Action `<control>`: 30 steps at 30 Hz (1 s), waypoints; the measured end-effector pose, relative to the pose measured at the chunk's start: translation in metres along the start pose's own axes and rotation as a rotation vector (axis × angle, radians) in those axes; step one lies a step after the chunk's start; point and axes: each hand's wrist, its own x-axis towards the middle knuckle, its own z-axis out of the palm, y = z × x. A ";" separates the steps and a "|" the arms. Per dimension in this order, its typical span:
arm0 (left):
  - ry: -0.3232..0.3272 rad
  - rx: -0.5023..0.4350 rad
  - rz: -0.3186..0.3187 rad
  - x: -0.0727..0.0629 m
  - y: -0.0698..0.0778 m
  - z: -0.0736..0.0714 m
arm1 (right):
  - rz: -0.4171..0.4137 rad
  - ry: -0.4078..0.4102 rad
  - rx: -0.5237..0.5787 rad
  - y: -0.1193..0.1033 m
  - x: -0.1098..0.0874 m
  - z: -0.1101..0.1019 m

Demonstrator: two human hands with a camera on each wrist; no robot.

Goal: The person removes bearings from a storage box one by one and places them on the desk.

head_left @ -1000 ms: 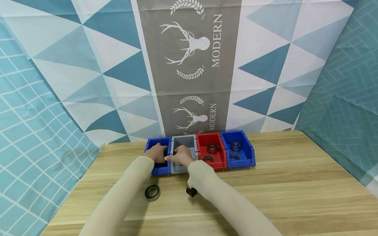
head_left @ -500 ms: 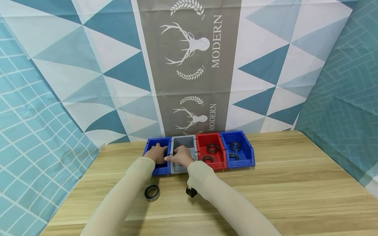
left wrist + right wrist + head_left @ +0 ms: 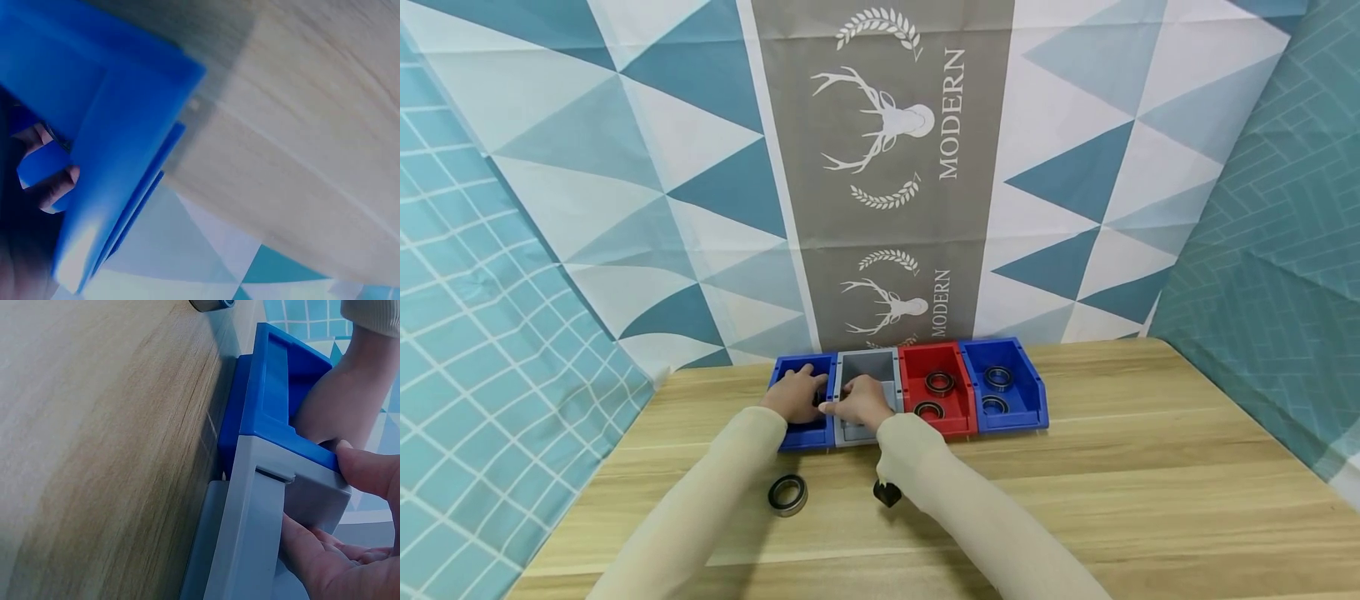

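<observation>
My left hand (image 3: 793,395) reaches down into the leftmost blue bin (image 3: 806,440). Its fingertips show against that bin's inner side in the left wrist view, close to a thin dark curved edge (image 3: 57,136). A dark thing (image 3: 819,394) shows beside those fingers in the head view; I cannot tell whether they grip it. With thumb on the blue side and fingers inside the grey bin (image 3: 245,534), my right hand (image 3: 350,565) pinches the wall where the two bins meet. On the table, before the bins, lies a black-and-silver ball bearing (image 3: 787,495).
A red bin (image 3: 953,426) and another blue bin (image 3: 1028,417) continue the row rightward, each with two bearings inside. Under the right sleeve a small black block (image 3: 887,493) shows. Patterned cloth (image 3: 887,208) hangs behind the table (image 3: 1150,467).
The left hand has shifted slightly left within the bin, and the dark thing beside its fingers shows more. The right hand keeps its hold. The head view has tilted up a little.
</observation>
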 end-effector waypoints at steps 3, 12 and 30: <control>0.021 0.028 0.018 -0.003 0.001 -0.005 | 0.002 0.001 -0.003 0.001 0.000 0.000; 0.119 0.090 0.099 -0.013 -0.003 -0.005 | 0.009 0.012 -0.012 0.000 0.002 0.002; 0.123 0.090 0.119 -0.023 0.000 -0.019 | 0.012 0.005 0.017 0.001 0.001 0.001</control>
